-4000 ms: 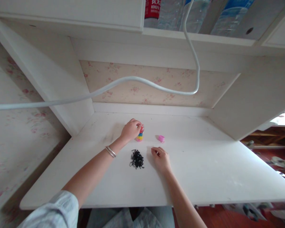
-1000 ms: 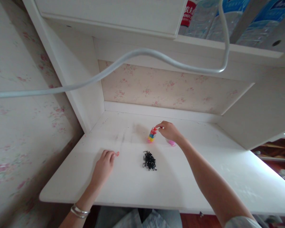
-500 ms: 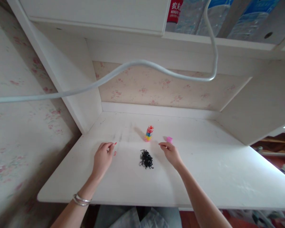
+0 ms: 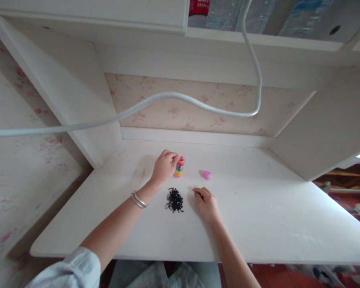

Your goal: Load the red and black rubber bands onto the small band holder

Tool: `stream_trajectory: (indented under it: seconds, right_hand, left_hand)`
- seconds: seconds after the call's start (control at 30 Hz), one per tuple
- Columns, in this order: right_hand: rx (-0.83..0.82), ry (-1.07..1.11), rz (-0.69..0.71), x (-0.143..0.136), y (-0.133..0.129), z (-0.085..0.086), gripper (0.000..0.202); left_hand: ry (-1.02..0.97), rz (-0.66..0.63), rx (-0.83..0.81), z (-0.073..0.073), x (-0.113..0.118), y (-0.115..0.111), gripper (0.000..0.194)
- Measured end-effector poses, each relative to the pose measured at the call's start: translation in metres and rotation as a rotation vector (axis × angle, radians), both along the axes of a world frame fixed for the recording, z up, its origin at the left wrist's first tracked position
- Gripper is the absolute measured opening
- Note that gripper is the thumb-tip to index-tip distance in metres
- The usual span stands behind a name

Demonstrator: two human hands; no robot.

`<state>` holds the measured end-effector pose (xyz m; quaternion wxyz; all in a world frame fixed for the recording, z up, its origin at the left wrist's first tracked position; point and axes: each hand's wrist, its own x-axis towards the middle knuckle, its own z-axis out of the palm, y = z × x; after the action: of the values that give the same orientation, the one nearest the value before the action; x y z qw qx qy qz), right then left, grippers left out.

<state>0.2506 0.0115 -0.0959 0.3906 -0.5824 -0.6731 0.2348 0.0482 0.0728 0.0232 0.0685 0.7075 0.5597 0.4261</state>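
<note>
A small clear container (image 4: 179,169) with layers of red, blue, yellow and pink bands stands upright on the white desk. My left hand (image 4: 165,165) is at its upper left, fingertips pinched together by its red top; what they hold is too small to make out. A loose pile of black bands (image 4: 174,200) lies below the container. To the right of the pile, my right hand (image 4: 206,202) rests low over the desk with thumb and forefinger together, their contents hidden. A pink cap-like piece (image 4: 207,175) lies above my right hand.
A white cable (image 4: 174,95) hangs across the view above the desk (image 4: 258,224). Side panels and an overhead shelf (image 4: 258,38) with bottles (image 4: 222,14) enclose the desk. The desk's front edge is close to my lap.
My left hand has moved right and up from the red bands at the left to the container's top. My right hand has lowered slightly. The whole view has shifted a little.
</note>
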Motion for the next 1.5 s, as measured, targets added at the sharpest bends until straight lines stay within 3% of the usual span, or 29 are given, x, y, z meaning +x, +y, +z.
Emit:
stream_trajectory:
  seconds: [0.3, 0.6, 0.8, 1.0, 1.1, 1.2, 1.27, 1.37, 1.5]
  right_hand:
    - [-0.012, -0.083, 0.036, 0.0, 0.001, 0.002, 0.028]
    - [0.002, -0.114, 0.037, 0.001, 0.0, 0.002, 0.031]
    - [-0.001, -0.109, 0.036, 0.001, -0.001, 0.004, 0.032]
    - [-0.006, -0.059, 0.037, 0.002, -0.003, 0.004, 0.03]
    - [-0.01, 0.015, -0.007, -0.002, -0.005, 0.007, 0.03]
    - [0.012, 0.045, -0.031, -0.017, -0.012, 0.018, 0.03]
    - [0.022, 0.04, 0.067, -0.037, -0.019, 0.03, 0.03]
    - [0.007, 0.017, 0.328, -0.083, -0.028, 0.047, 0.029]
    - [-0.072, -0.211, 0.578, -0.146, -0.031, 0.057, 0.028]
  left_hand:
    - [0.132, 0.053, -0.071, -0.012, 0.01, 0.012, 0.023]
    - [-0.095, -0.01, -0.174, -0.014, 0.007, 0.029, 0.017]
    - [-0.2, -0.025, -0.146, -0.009, -0.001, 0.022, 0.02]
    - [-0.446, 0.041, -0.235, -0.009, -0.039, -0.022, 0.036]
    - [-0.582, 0.067, -0.311, -0.025, -0.066, -0.061, 0.04]
    - [-0.68, 0.175, -0.341, -0.049, -0.093, -0.103, 0.043]
    - [-0.741, 0.271, -0.351, -0.066, -0.108, -0.126, 0.042]
    - [-0.805, 0.408, -0.35, -0.086, -0.123, -0.15, 0.039]
    - [-0.895, 0.401, -0.301, -0.096, -0.127, -0.162, 0.035]
